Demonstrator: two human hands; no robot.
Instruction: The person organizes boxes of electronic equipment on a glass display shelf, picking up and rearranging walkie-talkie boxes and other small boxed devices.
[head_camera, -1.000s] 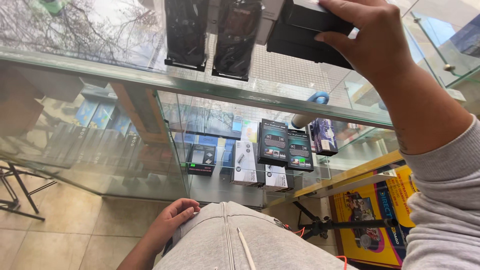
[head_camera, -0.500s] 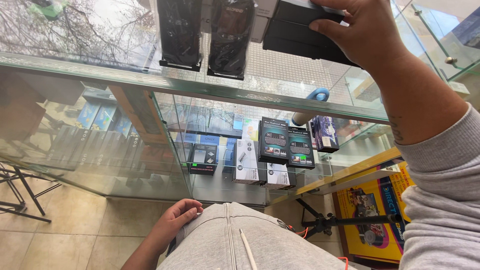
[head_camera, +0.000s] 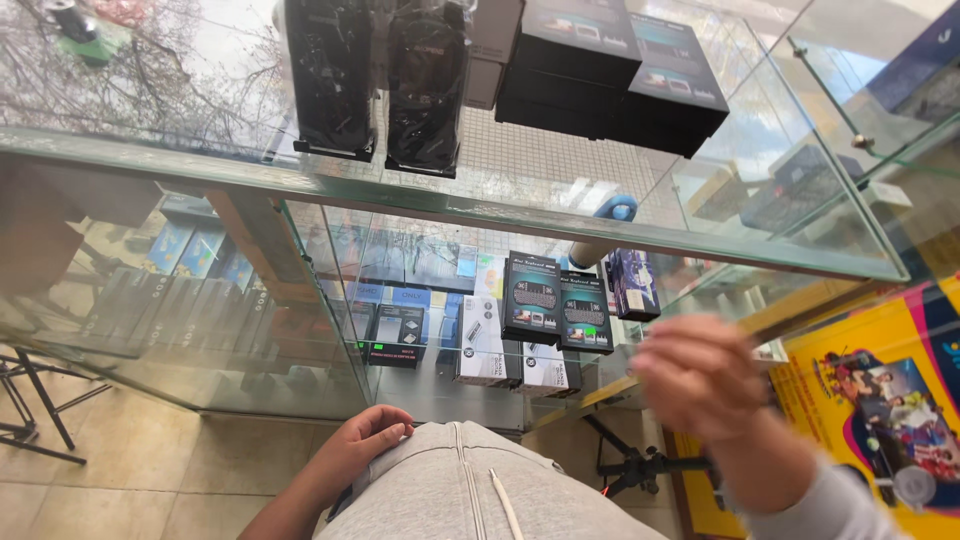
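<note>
- The glass display case (head_camera: 700, 250) fills the view; its top pane serves as the desk, with shelves of packaged goods showing below
- Two black boxes (head_camera: 610, 75) now lie stacked on that top pane at the far right, just beside two black bagged items (head_camera: 385, 85); half a second ago the right hand was pressing the upper box down there
- The right hand (head_camera: 700, 375) has let go and pulled back toward the body, blurred in mid-air in front of the case, well apart from the boxes; its grip holds nothing, fingers loosely curled as far as the blur allows
- So the placing of the box looks finished
- The left hand (head_camera: 365, 440) rests on the grey sweatshirt hem (head_camera: 460, 490), fingers bent, empty, unchanged from the earlier frames
</note>
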